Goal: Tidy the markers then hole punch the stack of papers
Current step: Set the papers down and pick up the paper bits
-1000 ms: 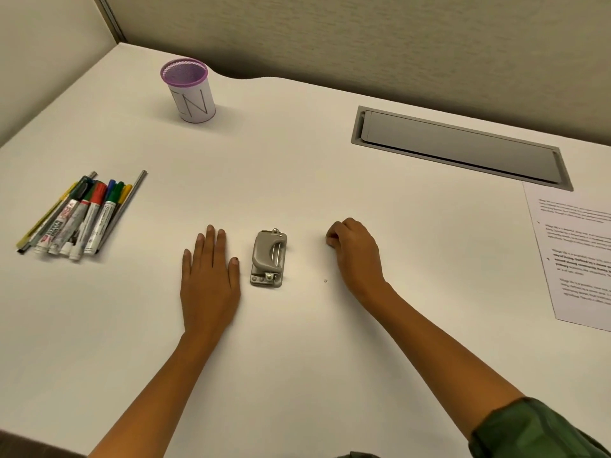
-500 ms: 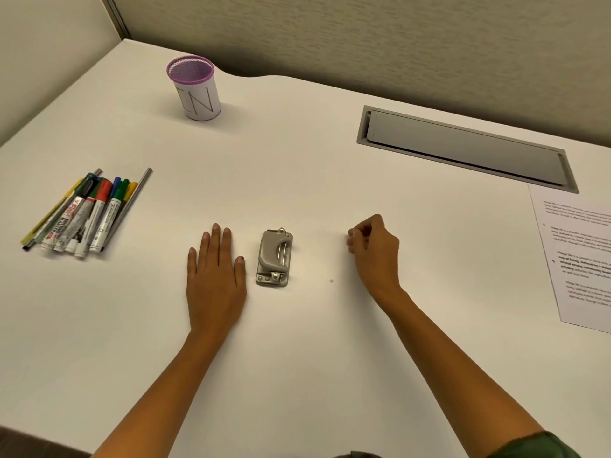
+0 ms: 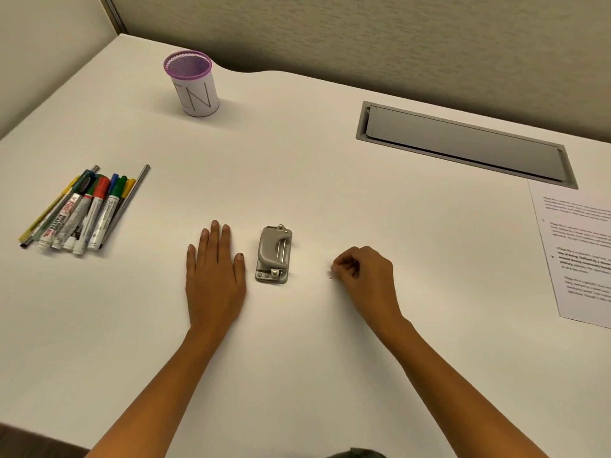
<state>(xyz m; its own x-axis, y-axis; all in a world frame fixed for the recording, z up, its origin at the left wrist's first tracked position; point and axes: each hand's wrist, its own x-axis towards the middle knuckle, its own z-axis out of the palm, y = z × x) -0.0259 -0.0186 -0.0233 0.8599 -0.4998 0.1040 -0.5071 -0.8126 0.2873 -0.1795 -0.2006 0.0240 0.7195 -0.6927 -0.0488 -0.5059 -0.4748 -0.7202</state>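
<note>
Several markers and pens (image 3: pixel 82 213) lie bundled side by side on the white desk (image 3: pixel 297 180) at the left. At the back left stands a purple mesh pen cup (image 3: pixel 193 84) with a white label, with nothing showing inside. A small grey hole punch (image 3: pixel 273 254) sits in the middle. My left hand (image 3: pixel 215 272) lies flat on the desk just left of the punch, apart from it. My right hand (image 3: pixel 367 276) rests to the right of the punch, its curled fingertips meeting at a tiny speck on the desk. Printed papers (image 3: pixel 582 252) lie at the right edge.
A grey cable-tray lid (image 3: pixel 463 145) is set into the desk at the back right. Partition walls close off the back and the left side. The desk's front edge runs near the bottom left corner.
My right hand has drawn back toward me and slightly right, its fingertips now down at the small white speck. The left hand stays flat beside the punch.
</note>
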